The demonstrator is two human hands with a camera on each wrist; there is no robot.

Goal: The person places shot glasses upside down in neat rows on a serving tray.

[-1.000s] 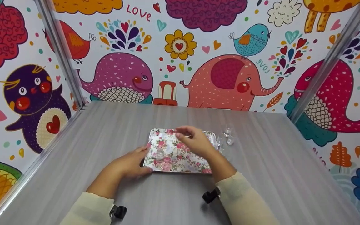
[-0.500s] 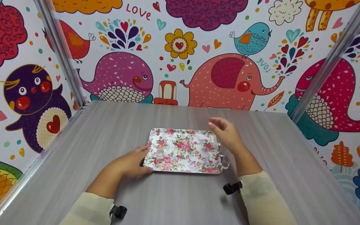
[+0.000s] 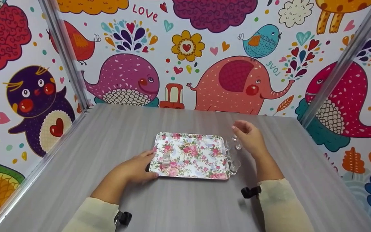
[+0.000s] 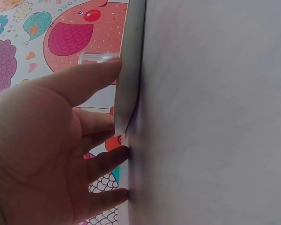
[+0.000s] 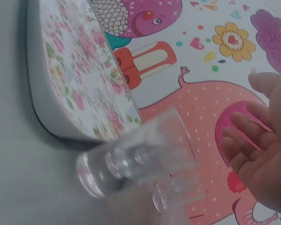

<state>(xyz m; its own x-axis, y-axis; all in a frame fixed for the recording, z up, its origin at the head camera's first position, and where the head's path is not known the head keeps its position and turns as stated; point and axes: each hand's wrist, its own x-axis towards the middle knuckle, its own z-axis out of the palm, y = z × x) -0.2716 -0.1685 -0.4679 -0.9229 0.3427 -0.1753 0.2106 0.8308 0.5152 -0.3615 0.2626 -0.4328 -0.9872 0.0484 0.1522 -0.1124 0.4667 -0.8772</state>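
A floral tray point(image 3: 188, 154) with pink roses lies on the grey table. My left hand point(image 3: 137, 167) holds its near left corner, thumb on the near edge and fingers along the left side. The left wrist view shows the thumb on the tray's pale rim point(image 4: 131, 70) and lower fingertips at the tabletop. One small clear glass point(image 3: 166, 160) stands on the tray's left part. Several more line its right side, among them a near glass point(image 3: 234, 167). My right hand point(image 3: 250, 138), empty with loosely bent fingers, hovers over the far glasses, apart from the near glass point(image 5: 140, 154) in the right wrist view.
Cartoon-printed panels point(image 3: 185, 54) enclose the table at the back and sides. Metal posts point(image 3: 66, 54) stand at the back corners. Each sleeve carries a small black wrist camera point(image 3: 251, 192).
My right hand has moved right, from over the tray to above the glasses beside it. The left hand, the tray and the glass on it stay in place.
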